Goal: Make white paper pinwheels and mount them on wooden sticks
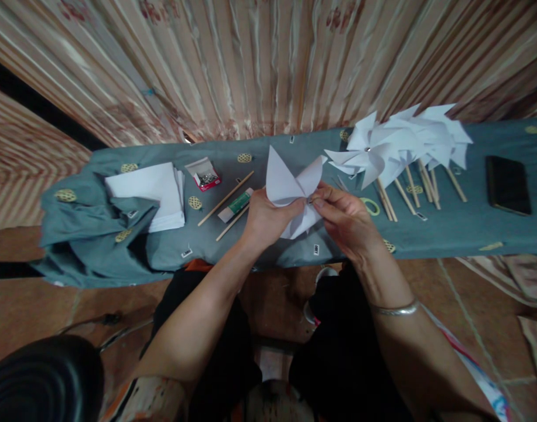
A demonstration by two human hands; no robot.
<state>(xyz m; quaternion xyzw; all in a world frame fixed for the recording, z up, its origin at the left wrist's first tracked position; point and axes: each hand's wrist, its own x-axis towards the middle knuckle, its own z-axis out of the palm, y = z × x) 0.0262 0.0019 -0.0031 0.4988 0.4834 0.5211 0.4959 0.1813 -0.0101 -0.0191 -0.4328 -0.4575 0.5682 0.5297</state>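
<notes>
A white paper pinwheel with curled blades is between my two hands, above the cloth. My left hand is closed on its left side, with the thumb pressed near the centre. My right hand pinches at that centre, where a small metal pin glints between thumb and fingers; the fingertips partly hide it. Just left of my left hand lie a green-and-white glue box and two thin wooden sticks. Beside my right hand are scissors with light green handles, partly covered.
Several pinwheels on sticks are heaped at the back right, with a black phone beyond them. On the left are stacked white paper and an open red-and-white box of small metal pieces. A pleated curtain hangs behind the cloth-covered table.
</notes>
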